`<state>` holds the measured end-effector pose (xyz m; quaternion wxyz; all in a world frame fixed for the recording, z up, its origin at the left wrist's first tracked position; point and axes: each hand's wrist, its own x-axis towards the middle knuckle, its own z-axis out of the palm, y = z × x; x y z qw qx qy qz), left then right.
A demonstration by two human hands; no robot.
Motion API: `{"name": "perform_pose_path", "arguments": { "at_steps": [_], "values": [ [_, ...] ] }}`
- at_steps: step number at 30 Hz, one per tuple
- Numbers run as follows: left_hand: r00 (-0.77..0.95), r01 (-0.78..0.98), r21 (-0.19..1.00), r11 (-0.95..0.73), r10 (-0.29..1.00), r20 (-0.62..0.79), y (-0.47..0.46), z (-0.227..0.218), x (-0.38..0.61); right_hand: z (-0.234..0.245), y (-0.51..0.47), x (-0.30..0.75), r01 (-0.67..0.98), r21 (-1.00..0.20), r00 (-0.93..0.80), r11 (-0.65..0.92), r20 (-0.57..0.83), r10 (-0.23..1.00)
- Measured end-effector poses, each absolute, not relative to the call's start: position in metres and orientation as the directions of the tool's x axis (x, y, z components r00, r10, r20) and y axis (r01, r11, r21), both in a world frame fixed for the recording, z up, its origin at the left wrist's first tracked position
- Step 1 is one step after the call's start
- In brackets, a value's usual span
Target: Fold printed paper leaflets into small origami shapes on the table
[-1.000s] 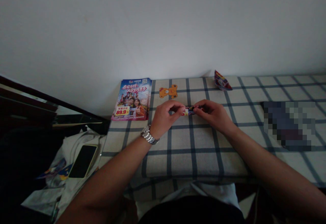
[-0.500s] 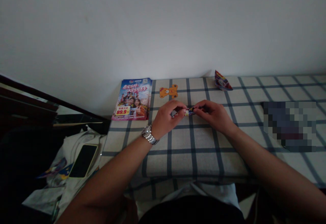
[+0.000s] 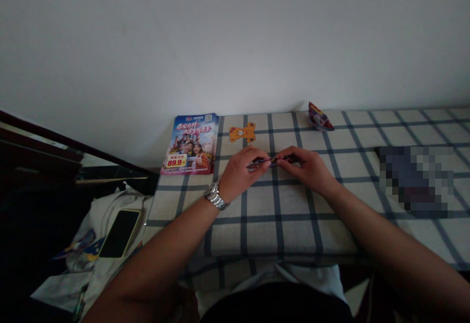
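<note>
My left hand (image 3: pixel 242 173), a silver watch on its wrist, pinches one side of a small folded printed paper (image 3: pixel 273 160) over the middle of the table. My right hand (image 3: pixel 310 170) pinches the other side, and the fingertips of both hands almost meet. Most of the paper is hidden by my fingers; only a thin dark, coloured strip shows. Beyond my left hand lies a flat orange bear-shaped piece (image 3: pixel 242 132). A colourful folded paper shape (image 3: pixel 319 117) stands farther back, to the right, near the wall.
A stack of printed flyers (image 3: pixel 191 144) lies at the table's left end. The checked tablecloth (image 3: pixel 257 230) covers the table up to the wall (image 3: pixel 235 44). At right is a blurred-out dark item (image 3: pixel 414 181). A phone (image 3: pixel 119 233) lies lower left, on white material beside the table.
My fingertips have come closer together, and the paper has turned so that less of its printed face shows. The view has shifted very slightly.
</note>
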<state>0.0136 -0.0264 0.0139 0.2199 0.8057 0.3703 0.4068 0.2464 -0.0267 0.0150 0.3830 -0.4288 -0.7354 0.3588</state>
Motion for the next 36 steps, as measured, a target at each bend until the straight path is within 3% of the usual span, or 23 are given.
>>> {"name": "perform_pose_path", "arguments": {
  "at_steps": [11,23,29,36],
  "values": [
    [0.449,0.375,0.709,-0.598,0.786,0.426,-0.0266,0.0171,0.0129,0.0167,-0.0228,0.2507,0.343,-0.732,-0.438,0.589,0.430,0.789],
    [0.504,0.368,0.746,-0.556,0.793,0.342,-0.0287,0.0171,0.0131,0.0200,-0.0227,0.2518,0.340,-0.689,-0.465,0.640,0.469,0.751],
    [0.498,0.303,0.795,-0.526,0.798,0.339,-0.0288,0.0147,0.0140,0.0190,-0.0235,0.2508,0.347,-0.716,-0.425,0.606,0.456,0.782],
    [0.454,0.250,0.847,-0.470,0.829,0.326,-0.0285,0.0127,0.0150,0.0131,-0.0254,0.2497,0.279,-0.853,-0.321,0.441,0.349,0.880]
  ]
}}
